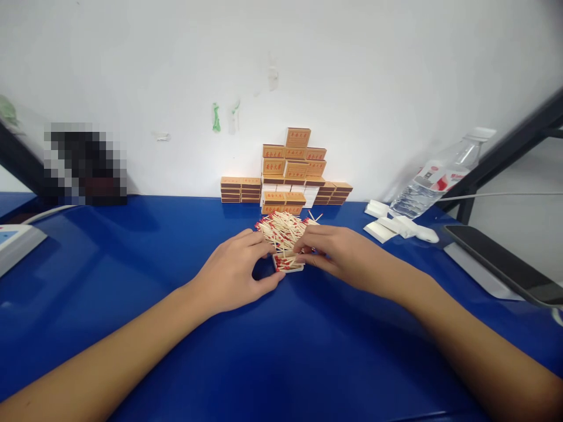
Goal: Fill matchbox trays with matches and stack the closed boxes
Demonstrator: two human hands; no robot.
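A small white matchbox tray with red-headed matches in it sits on the blue table. My left hand grips the tray's left side, thumb at the near corner and fingers at the far one. Over the tray's right end, my right hand is closed in a pinch on matches; its fingertips partly hide them. Just behind the tray lies a loose heap of matches, red heads pointing various ways.
Orange matchboxes stand stacked against the wall behind the heap, with lower stacks beside them. At right are a tilted water bottle, white pieces and a phone. A white device lies at far left.
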